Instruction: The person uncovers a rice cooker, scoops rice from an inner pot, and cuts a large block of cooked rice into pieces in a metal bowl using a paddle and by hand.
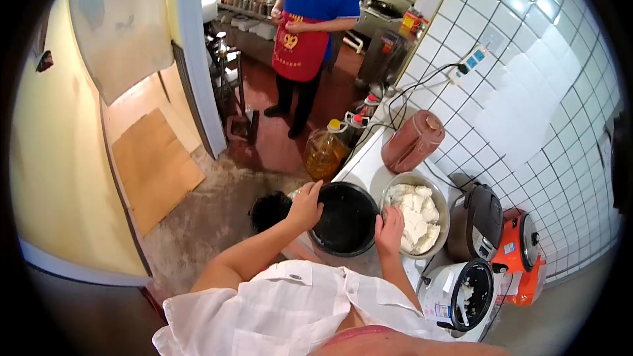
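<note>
A round black pot [343,221] is between my hands in front of my body, its dark inside facing up. My left hand [306,207] grips its left rim with the fingers closed over the edge. On the opposite side, my right hand [389,229] holds the right rim, close against a metal bowl [443,214]. That bowl contains white, lumpy food [417,217] that looks like cooked rice. Nearer my body, an opened white rice cooker [438,293] has a black inside with white bits and a pale spoon or paddle.
A reddish thermos jug [414,140], a dark rice cooker [476,221] and an orange cooker [517,244] stand along the tiled wall. Oil jugs [326,151] stand beyond the counter. A person in a red apron [302,49] stands in the kitchen doorway. Cardboard [157,168] lies left.
</note>
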The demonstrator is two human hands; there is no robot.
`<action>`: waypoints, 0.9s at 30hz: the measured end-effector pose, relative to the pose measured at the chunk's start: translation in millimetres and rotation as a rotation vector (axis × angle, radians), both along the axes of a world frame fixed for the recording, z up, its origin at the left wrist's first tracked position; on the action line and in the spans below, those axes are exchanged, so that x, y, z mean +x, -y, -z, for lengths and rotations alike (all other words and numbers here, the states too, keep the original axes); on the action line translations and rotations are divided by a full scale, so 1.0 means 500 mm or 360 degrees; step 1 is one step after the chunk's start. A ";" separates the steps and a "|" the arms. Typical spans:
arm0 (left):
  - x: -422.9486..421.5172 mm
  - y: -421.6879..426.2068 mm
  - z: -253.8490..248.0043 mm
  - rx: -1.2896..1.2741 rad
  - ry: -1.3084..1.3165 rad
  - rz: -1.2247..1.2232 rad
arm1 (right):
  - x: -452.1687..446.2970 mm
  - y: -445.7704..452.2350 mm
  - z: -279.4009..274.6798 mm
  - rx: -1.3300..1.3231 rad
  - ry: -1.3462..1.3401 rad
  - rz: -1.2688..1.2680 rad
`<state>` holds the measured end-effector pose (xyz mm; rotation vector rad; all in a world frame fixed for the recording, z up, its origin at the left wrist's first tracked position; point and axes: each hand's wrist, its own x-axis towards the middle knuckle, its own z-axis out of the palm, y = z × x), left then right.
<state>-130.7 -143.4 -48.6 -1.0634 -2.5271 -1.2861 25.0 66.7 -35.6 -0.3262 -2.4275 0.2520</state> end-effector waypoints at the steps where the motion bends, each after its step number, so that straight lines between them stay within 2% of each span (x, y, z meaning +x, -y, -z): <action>1: 0.001 0.002 -0.002 0.0013 0.0027 0.0010 | 0.000 0.001 0.000 0.0012 0.0002 -0.0002; 16: -0.003 -0.002 0.009 0.0001 0.0056 0.0036 | -0.003 0.002 -0.001 0.0005 -0.0032 -0.0008; 25: 0.000 0.000 0.002 -0.0077 0.0058 0.0027 | 0.004 0.006 -0.002 -0.0015 -0.0009 0.0035; 27: -0.002 -0.001 -0.019 -0.0205 0.0085 0.0036 | 0.005 0.001 0.002 -0.0026 -0.0033 0.0025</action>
